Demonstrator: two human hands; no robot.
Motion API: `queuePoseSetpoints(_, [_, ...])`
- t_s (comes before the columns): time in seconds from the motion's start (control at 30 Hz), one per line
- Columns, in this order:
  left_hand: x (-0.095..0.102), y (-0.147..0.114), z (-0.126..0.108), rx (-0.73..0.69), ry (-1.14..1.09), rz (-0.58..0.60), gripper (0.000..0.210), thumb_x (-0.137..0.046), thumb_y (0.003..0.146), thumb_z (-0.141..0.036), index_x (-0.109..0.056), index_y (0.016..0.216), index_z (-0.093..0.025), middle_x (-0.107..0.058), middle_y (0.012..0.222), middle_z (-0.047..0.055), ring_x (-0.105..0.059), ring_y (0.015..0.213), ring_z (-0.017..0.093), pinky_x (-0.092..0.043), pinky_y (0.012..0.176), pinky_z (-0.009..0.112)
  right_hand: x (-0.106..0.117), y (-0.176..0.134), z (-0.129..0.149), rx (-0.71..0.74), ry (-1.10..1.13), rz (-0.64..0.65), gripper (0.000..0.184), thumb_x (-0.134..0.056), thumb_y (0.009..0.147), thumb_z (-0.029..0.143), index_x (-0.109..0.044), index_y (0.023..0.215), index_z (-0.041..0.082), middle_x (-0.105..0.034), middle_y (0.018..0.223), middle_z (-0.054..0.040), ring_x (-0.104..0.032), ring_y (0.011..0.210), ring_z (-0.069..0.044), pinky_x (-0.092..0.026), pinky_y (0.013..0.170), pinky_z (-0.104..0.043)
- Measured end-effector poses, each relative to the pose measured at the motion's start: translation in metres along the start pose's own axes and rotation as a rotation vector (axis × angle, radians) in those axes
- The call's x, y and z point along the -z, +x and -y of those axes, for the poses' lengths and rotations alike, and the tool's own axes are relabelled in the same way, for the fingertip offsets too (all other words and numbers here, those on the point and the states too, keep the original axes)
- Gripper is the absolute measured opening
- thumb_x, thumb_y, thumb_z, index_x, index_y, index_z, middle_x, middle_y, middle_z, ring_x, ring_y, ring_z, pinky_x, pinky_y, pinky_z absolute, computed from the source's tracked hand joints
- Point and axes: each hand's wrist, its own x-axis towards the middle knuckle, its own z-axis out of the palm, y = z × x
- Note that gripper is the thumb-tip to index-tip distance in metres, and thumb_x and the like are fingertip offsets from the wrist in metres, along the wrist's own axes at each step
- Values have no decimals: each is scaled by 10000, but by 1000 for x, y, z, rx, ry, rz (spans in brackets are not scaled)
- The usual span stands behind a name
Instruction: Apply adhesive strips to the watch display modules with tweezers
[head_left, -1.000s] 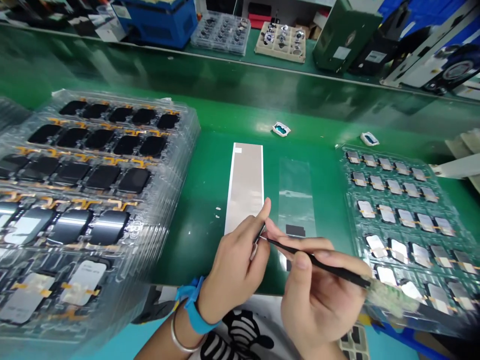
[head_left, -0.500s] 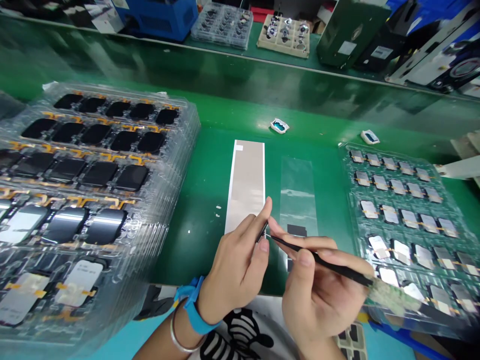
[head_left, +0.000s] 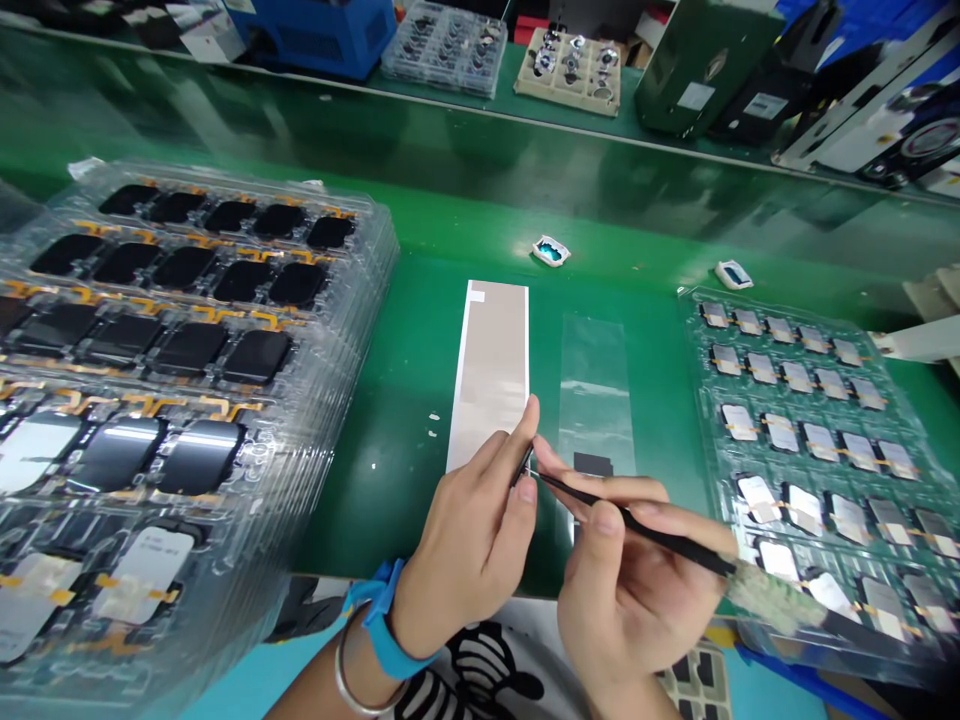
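My left hand (head_left: 476,520) pinches a small, thin dark screen module (head_left: 523,465) between thumb and fingers. It is seen nearly edge-on and mostly hidden by the hand. My right hand (head_left: 637,570) grips black tweezers (head_left: 667,538) with a pale green wrapping round the rear end. Their tip meets the near side of the module, at the left hand's fingertips. Beyond the left hand lies a long beige sheet with white edges (head_left: 495,350). A clear film strip (head_left: 596,390) with a dark rectangular piece (head_left: 592,464) on it lies beyond the right hand.
Stacked clear trays of dark screens (head_left: 187,270) rise at the left. At the right stands a clear tray of smaller silver-backed modules (head_left: 795,380). Two small white-rimmed pieces (head_left: 551,251) lie near the back. A shelf above bears a blue machine (head_left: 307,35) and a beige parts tray (head_left: 570,70).
Both hands keep nearly the same pose. My right hand and the tweezers have shifted very slightly left, and the whole view has moved a little.
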Motion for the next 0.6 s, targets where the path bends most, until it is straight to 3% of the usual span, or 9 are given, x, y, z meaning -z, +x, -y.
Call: queuePoseSetpoints(0.6, [1, 3, 0, 27, -22, 19, 520, -298, 1044, -195, -331, 1563, -187, -644, 1188, 90, -605, 1019, 199, -480, 891, 321, 7, 1, -1, -47, 34, 45, 271, -511, 923, -7, -506, 1068, 221, -677, 925, -29, -717, 873, -172, -691, 767, -406])
